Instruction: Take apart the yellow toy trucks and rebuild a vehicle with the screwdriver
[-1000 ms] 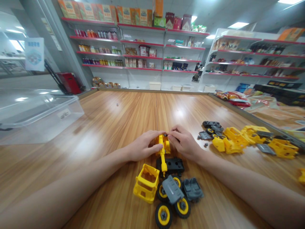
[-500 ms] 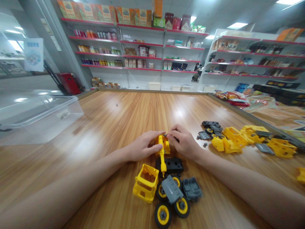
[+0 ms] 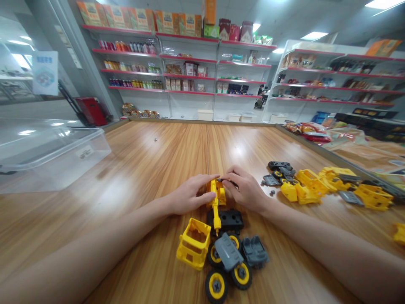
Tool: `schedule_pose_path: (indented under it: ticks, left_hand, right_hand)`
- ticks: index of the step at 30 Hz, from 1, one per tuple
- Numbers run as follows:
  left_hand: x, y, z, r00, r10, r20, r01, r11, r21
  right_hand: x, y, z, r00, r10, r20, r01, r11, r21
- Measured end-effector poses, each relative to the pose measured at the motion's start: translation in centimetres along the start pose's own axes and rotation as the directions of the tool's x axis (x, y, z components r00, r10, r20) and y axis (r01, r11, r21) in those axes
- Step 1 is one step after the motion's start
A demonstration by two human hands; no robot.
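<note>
My left hand (image 3: 190,195) grips a yellow toy crane arm (image 3: 216,198) that stands on the wooden table (image 3: 177,152), fingers curled round its left side. My right hand (image 3: 245,190) is closed at the arm's top right, pinching a small dark piece I cannot make out against it. Just in front of the hands lie a black chassis plate (image 3: 228,219), a yellow cab shell (image 3: 193,243), grey panels (image 3: 242,251) and yellow-hubbed wheels (image 3: 217,287).
A second pile of yellow and grey toy parts (image 3: 319,183) lies to the right. A clear plastic bin (image 3: 47,154) sits at the left edge. A tiny screw (image 3: 155,139) lies far out on the table. Store shelves (image 3: 190,71) line the back.
Almost nothing moved; my right hand's fingertips shifted slightly at the top of the crane arm, and the view tilted a touch.
</note>
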State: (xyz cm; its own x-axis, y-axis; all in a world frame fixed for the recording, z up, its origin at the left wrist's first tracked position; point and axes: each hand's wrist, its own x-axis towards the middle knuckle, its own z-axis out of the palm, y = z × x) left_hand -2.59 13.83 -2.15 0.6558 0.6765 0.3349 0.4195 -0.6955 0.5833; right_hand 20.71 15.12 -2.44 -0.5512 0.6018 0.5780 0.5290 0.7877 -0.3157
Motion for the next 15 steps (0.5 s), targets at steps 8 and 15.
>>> schedule_pose_path:
  ticks: [8,15]
  left_hand:
    - [0.05,-0.04,-0.07,1.0,0.006,0.002,-0.006,1.0,0.0]
    - [-0.01,-0.03,0.03,1.0,-0.013,-0.002,0.013,1.0,0.004]
  right_hand:
    - [-0.14,-0.11,-0.19,1.0,0.003,-0.014,-0.003,1.0,0.004]
    - [0.03,-0.03,-0.3,1.0,0.015,-0.02,-0.015,1.0,-0.01]
